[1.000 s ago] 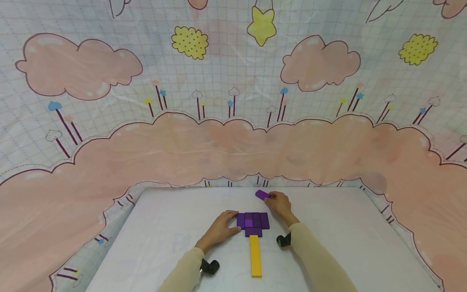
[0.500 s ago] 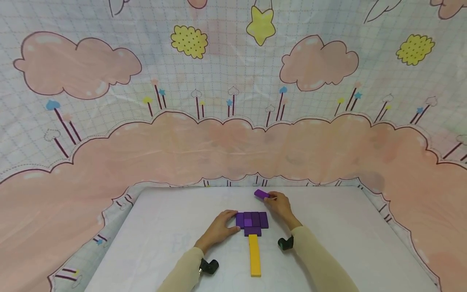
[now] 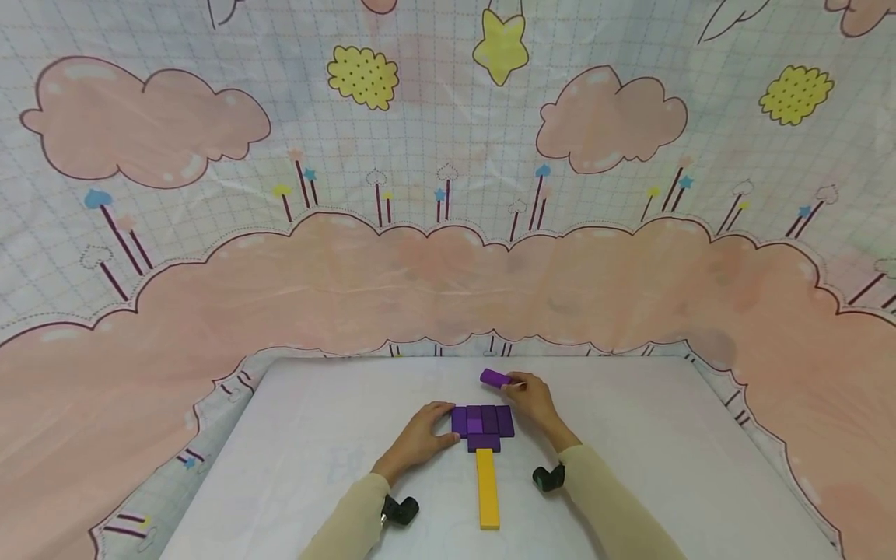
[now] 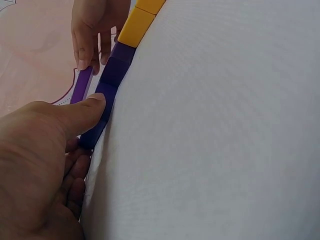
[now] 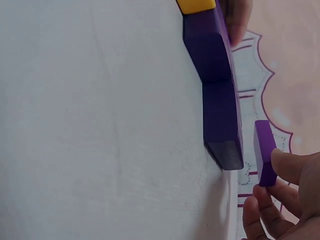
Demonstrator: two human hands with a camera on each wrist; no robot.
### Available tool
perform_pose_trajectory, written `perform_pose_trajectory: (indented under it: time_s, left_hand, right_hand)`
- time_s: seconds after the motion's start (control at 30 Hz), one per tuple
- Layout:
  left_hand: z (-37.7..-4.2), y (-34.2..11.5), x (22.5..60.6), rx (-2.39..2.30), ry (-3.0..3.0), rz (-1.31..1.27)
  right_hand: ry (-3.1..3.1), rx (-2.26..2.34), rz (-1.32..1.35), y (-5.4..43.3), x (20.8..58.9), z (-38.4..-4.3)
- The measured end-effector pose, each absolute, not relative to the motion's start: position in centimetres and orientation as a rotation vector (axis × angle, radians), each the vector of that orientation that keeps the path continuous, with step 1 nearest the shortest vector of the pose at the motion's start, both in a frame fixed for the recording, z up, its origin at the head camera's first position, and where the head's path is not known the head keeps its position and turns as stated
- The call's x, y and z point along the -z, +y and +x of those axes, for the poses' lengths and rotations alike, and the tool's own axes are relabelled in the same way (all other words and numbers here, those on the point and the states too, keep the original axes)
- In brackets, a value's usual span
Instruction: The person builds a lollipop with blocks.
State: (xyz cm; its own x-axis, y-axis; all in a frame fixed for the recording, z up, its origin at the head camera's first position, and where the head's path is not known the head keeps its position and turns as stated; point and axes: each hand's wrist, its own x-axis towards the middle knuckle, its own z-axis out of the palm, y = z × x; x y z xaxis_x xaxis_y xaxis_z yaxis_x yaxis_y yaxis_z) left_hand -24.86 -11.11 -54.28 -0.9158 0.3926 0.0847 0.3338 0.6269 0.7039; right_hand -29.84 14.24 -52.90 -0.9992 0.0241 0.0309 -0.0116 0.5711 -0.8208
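Note:
Several purple blocks (image 3: 498, 421) lie side by side on the white table, with one more purple block (image 3: 484, 443) set crosswise below them. A yellow strip (image 3: 488, 490) runs from there toward the person; the left wrist view shows yellow blocks (image 4: 136, 26) end to end. At the group's left edge, the left hand (image 3: 422, 437) holds the leftmost purple block (image 3: 459, 421), thumb at the near end and fingers at the far end. Beyond the group, the right hand (image 3: 533, 398) pinches a loose purple block (image 5: 265, 152) by one end, above the table.
A white tabletop (image 3: 280, 451) lies under everything. Behind it hangs a patterned cloth (image 3: 448, 288) with clouds and stars. Small dark cameras (image 3: 402, 511) sit on both wrists.
The right hand has shifted slightly left and nearer with the loose purple block. The left hand and the laid blocks stay as they were.

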Motion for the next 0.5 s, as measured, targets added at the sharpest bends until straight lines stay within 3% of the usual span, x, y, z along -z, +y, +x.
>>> perform_pose_trajectory:
  time_s: [0.5]
  left_hand:
    - [-25.10,-11.16,54.64,-1.159,2.765,0.631]
  right_hand:
    - [-2.731,-1.462,0.071,13.92,53.56,-28.94]
